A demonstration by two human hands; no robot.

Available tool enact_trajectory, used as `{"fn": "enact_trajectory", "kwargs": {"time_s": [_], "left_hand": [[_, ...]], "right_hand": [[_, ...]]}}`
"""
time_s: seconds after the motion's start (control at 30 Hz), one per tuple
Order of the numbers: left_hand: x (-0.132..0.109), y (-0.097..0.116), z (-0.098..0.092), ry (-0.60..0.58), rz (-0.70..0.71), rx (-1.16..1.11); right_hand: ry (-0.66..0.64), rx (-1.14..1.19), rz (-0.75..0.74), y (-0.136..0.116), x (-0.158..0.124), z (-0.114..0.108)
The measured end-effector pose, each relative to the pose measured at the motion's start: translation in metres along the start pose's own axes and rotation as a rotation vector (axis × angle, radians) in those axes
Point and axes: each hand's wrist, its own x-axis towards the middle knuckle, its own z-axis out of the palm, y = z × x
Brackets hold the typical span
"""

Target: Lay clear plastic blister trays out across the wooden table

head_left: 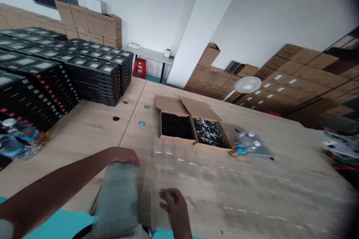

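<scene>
My left hand (125,155) is wrapped over the far end of a tall stack of thin, clear plastic pieces (119,198), which leans toward me and is blurred by motion. To the right of the stack, my right hand (174,199) is raised with its fingers loosely curled and apart, and nothing shows between them. Close to its fingertips is a clear plastic edge (154,198); I cannot tell whether they touch. Rows of clear plastic trays (185,164) lie flat on the wooden table beyond and to the right of this hand.
Two open cardboard boxes stand on the table, one with small black parts (176,126), one with shiny dark pieces (210,132). Plastic bottles (248,143) lie to their right. Stacked black boxes (95,78) and more bottles (21,134) are at left. Cartons (303,71) line the wall.
</scene>
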Motion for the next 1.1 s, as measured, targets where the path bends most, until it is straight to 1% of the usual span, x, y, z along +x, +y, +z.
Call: {"fn": "enact_trajectory", "kwargs": {"time_s": [0.1, 0.17, 0.23, 0.27, 0.3, 0.33, 0.37, 0.43, 0.47, 0.5, 0.53, 0.6, 0.67, 0.73, 0.83, 0.9, 0.93, 1.0, 1.03, 1.1], "left_hand": [[-0.001, 0.002, 0.006, 0.008, -0.034, -0.006], [-0.002, 0.003, 0.010, 0.021, -0.042, 0.006], [-0.002, 0.004, 0.013, 0.051, -0.036, 0.035], [-0.001, 0.003, 0.015, 0.065, -0.033, 0.047], [0.000, 0.003, 0.017, 0.072, -0.032, 0.050], [0.001, 0.003, 0.018, 0.072, -0.032, 0.045], [0.003, 0.003, 0.020, 0.064, -0.035, 0.032], [0.007, 0.004, 0.024, 0.034, -0.033, -0.001], [0.009, 0.006, 0.026, 0.020, -0.026, -0.013], [0.011, 0.007, 0.028, 0.006, -0.018, -0.021], [0.013, 0.010, 0.029, -0.006, -0.006, -0.024], [0.015, 0.015, 0.032, -0.023, 0.017, -0.022], [0.015, 0.022, 0.034, -0.036, 0.031, -0.024], [0.014, 0.029, 0.037, -0.052, 0.038, -0.034], [0.012, 0.036, 0.041, -0.049, 0.035, -0.043], [0.010, 0.038, 0.042, -0.027, 0.011, -0.055], [0.008, 0.038, 0.043, -0.021, -0.002, -0.061], [0.006, 0.036, 0.043, -0.010, -0.010, -0.075], [0.005, 0.034, 0.043, -0.007, -0.006, -0.077], [0.005, 0.031, 0.043, 0.007, 0.014, -0.081]], "right_hand": [[0.081, 0.053, 0.092, 0.026, 0.024, -0.033], [0.127, -0.048, 0.091, 0.039, 0.035, -0.045], [0.214, -0.248, 0.003, 0.041, 0.038, -0.048], [0.258, -0.348, -0.061, 0.038, 0.036, -0.045], [0.269, -0.420, -0.120, 0.032, 0.031, -0.039], [0.226, -0.451, -0.160, 0.024, 0.024, -0.030], [0.139, -0.443, -0.181, 0.014, 0.016, -0.019], [-0.166, -0.342, -0.170, -0.005, -0.002, 0.009], [-0.279, -0.276, -0.162, -0.013, -0.011, 0.024], [-0.360, -0.201, -0.136, -0.019, -0.018, 0.037], [-0.403, -0.126, -0.099, -0.023, -0.023, 0.047], [-0.414, 0.044, -0.007, -0.026, -0.031, 0.061], [-0.388, 0.216, 0.068, -0.026, -0.036, 0.064], [-0.354, 0.353, 0.108, -0.026, -0.040, 0.061], [-0.268, 0.423, 0.122, -0.029, -0.042, 0.046], [-0.174, 0.442, 0.059, -0.032, -0.036, 0.025], [-0.118, 0.451, 0.009, -0.033, -0.030, 0.010], [-0.004, 0.462, -0.077, -0.031, -0.014, -0.028], [0.039, 0.447, -0.079, -0.027, -0.005, -0.049], [0.095, 0.400, -0.005, -0.014, 0.014, -0.089]]}}
